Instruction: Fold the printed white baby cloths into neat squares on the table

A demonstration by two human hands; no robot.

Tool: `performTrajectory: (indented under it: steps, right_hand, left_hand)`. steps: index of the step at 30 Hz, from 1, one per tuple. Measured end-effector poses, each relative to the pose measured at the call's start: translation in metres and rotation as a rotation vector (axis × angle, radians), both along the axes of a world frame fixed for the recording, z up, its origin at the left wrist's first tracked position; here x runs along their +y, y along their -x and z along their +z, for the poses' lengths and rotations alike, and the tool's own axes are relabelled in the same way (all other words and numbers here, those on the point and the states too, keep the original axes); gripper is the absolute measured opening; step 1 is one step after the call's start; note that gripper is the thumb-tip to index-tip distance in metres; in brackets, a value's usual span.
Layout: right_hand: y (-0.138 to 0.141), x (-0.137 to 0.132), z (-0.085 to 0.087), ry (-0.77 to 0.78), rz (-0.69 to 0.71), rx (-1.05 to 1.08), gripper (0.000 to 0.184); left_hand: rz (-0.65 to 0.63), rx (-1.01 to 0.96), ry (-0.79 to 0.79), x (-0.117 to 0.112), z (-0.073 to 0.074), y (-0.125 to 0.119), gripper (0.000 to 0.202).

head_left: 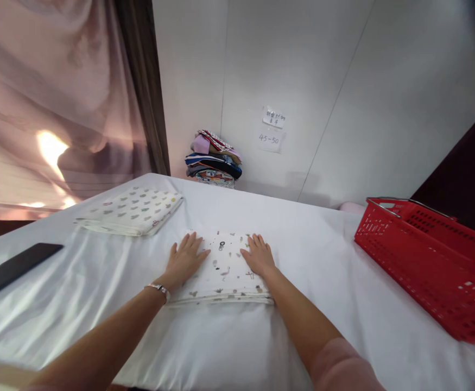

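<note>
White folded cloth [229, 274]; left hand [183, 259], right hand [260, 256] flat near side edges, fingers spread; red basket [424, 271] well apart.

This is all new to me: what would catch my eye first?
Probably the red basket on the right of the white-covered table. Next, the left hand and right hand, spread on a folded printed cloth near the middle. Past the far edge, a colourful fabric stack stands by the pale wall.

"45-50" handwritten on lower wall paper [270, 140]; upper paper [273, 118]: characters unclear
</note>
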State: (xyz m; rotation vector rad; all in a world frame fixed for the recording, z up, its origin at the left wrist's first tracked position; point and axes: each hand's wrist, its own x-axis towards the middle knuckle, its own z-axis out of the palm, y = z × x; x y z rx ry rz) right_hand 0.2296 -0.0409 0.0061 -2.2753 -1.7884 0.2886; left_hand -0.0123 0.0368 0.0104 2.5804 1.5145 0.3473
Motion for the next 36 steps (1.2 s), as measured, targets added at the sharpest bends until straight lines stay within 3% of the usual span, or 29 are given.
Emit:
performTrajectory:
  steps: [3, 9, 15, 20, 23, 26, 29, 33, 36]
  right_hand:
    - [-0.002, 0.001, -0.002, -0.003, 0.003, 0.002, 0.064]
    - [-0.002, 0.002, -0.005, -0.020, 0.003, 0.007, 0.064]
    - [-0.009, 0.001, -0.008, -0.076, 0.038, 0.068, 0.059]
    - [-0.028, -0.009, -0.035, -0.289, 0.060, 0.269, 0.050]
    - [-0.037, -0.022, -0.057, -0.459, -0.008, 0.393, 0.053]
    - [-0.039, -0.041, -0.068, -0.516, -0.086, 0.507, 0.060]
    - [-0.032, -0.064, -0.059, -0.499, -0.127, 0.663, 0.065]
    - [-0.013, -0.088, -0.025, -0.302, -0.348, 0.875, 0.082]
    - [-0.004, -0.098, -0.002, -0.198, -0.442, 1.034, 0.095]
  left_hand:
    - [0.059, -0.016, 0.001, 0.002, -0.002, 0.001, 0.060]
    - [0.053, -0.060, -0.018, 0.002, -0.010, 0.004, 0.057]
    - [0.069, -0.091, -0.007, 0.001, -0.008, 0.005, 0.056]
    - [0.080, -0.109, 0.022, -0.004, -0.005, 0.005, 0.054]
    - [0.080, -0.126, 0.014, -0.005, -0.006, 0.005, 0.051]
    - [0.082, -0.137, 0.022, -0.005, -0.007, 0.006, 0.051]
    - [0.080, -0.147, 0.037, -0.006, -0.006, 0.006, 0.050]
    - [0.113, -0.196, 0.088, -0.008, -0.002, 0.006, 0.049]
    - [0.228, -0.300, 0.145, -0.008, 0.000, 0.007, 0.051]
